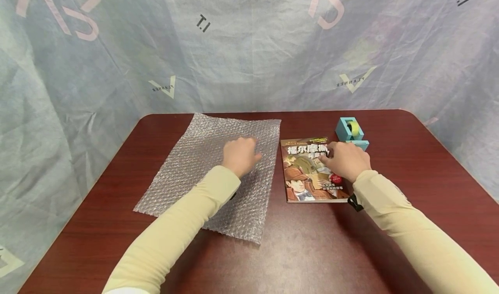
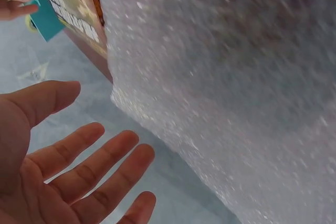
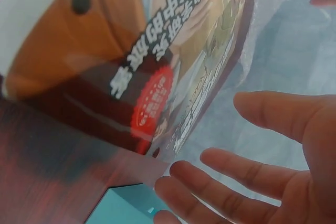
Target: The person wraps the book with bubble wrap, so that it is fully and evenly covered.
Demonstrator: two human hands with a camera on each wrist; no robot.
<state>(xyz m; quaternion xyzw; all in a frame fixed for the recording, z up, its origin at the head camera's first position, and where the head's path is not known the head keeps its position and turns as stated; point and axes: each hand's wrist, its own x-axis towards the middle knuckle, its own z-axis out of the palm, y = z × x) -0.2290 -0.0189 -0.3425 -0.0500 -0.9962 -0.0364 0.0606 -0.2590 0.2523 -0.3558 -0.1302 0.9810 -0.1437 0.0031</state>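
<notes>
Plastic wrap point(image 1: 206, 155) and book point(image 1: 306, 175) are being supported flat, likely for easy reach; left hand point(image 1: 239, 155), right hand point(image 1: 348, 159) are being held close, fingers point(image 2: 135, 165) loose, empty.

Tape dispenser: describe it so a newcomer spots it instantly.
In the head view, follow the dark red table to its far right part, just beyond the right hand at the book. The tape dispenser there carries a yellow-green roll. Unlike the flat book and clear bubble wrap, it is blocky and teal.
</notes>
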